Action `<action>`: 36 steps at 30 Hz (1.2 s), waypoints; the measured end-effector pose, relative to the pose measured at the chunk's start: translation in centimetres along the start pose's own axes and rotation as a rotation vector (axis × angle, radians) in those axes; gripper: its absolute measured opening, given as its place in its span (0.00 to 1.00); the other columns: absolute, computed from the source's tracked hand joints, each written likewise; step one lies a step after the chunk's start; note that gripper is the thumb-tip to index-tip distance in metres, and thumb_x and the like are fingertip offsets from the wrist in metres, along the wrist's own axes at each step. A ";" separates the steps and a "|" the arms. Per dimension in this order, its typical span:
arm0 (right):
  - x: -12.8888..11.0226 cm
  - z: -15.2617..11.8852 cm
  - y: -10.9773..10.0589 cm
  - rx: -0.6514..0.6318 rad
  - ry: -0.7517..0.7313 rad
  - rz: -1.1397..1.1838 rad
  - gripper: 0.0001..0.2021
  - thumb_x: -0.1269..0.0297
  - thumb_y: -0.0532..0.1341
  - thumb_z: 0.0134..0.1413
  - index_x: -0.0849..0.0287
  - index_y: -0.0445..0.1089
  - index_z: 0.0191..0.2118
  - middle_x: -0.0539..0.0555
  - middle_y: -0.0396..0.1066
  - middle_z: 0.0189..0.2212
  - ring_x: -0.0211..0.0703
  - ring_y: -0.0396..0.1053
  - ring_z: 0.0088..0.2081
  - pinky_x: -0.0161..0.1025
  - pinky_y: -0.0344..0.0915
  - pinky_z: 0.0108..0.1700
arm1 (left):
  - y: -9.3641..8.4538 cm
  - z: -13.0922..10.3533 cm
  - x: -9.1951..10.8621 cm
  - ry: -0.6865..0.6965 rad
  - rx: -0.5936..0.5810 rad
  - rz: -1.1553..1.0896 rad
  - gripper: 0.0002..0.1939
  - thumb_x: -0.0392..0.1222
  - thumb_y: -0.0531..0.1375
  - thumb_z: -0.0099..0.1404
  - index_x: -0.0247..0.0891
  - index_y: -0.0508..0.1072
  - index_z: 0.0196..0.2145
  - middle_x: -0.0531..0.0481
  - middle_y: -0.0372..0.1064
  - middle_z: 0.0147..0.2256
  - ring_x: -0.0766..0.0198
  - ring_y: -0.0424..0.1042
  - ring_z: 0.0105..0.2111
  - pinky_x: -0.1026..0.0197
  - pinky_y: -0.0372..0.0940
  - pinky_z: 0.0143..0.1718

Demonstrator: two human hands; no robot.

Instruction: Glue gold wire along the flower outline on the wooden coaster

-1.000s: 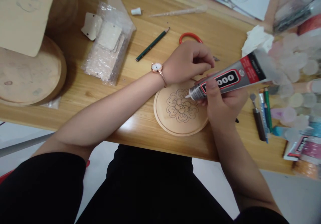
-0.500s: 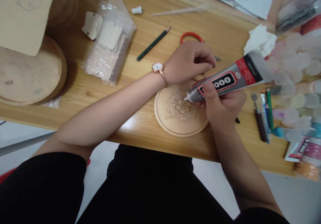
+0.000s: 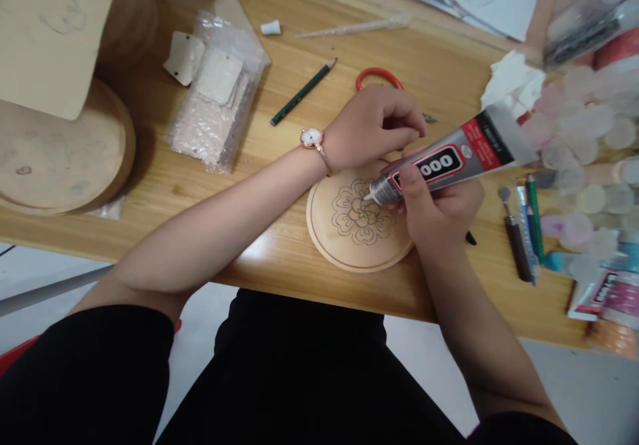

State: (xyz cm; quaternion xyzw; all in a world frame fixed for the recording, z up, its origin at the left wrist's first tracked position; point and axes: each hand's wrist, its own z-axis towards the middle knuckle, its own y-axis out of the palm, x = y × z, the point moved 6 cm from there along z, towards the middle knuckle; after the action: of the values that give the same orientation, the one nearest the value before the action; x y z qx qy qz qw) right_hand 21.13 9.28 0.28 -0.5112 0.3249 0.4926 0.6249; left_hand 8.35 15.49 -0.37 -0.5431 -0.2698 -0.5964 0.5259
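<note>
A round wooden disc (image 3: 327,232) with a drawn flower lies near the table's front edge. My right hand (image 3: 439,212) is wrapped round a grey, black and red glue tube (image 3: 449,159), its white nozzle pointing down left at the flower's centre. My left hand (image 3: 377,126), with a watch (image 3: 311,138) on the wrist, rests over the disc's far edge. Its fingers are curled together; whether something small is between them is hidden. Just beyond it shows the red handle (image 3: 374,72) of a tool, partly covered by the hand.
On the table (image 3: 279,232) lie a green pencil (image 3: 303,92), a white cap (image 3: 271,28) and a plastic bag of wooden pieces (image 3: 214,99). Wooden discs (image 3: 64,159) stand at the left. Small jars (image 3: 592,199), brushes (image 3: 535,219) and white tissue (image 3: 514,86) crowd the right.
The view has shifted slightly. Both hands, the glue tube and the disc keep nearly the same places relative to one another.
</note>
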 end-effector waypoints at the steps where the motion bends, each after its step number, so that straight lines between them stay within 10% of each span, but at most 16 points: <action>1: 0.0 0.0 0.0 0.008 0.003 0.000 0.09 0.51 0.65 0.53 0.49 0.75 0.34 0.47 0.75 0.25 0.34 0.65 0.16 0.34 0.62 0.16 | 0.0 0.0 0.0 -0.003 -0.001 0.016 0.05 0.35 0.61 0.57 0.40 0.78 0.29 0.52 0.76 0.30 0.62 0.72 0.30 0.58 0.67 0.36; 36: 0.0 0.0 -0.5 0.060 0.038 -0.046 0.10 0.51 0.65 0.54 0.51 0.75 0.33 0.48 0.73 0.20 0.37 0.68 0.18 0.37 0.65 0.19 | 0.1 0.0 0.3 0.001 0.005 -0.013 0.06 0.27 0.61 0.59 0.33 0.78 0.31 0.52 0.76 0.29 0.68 0.72 0.29 0.63 0.67 0.36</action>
State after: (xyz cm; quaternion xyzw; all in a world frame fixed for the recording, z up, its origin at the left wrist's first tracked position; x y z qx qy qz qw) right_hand 21.62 9.26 0.47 -0.5089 0.3394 0.4585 0.6447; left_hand 8.45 15.37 -0.16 -0.5398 -0.2744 -0.5993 0.5236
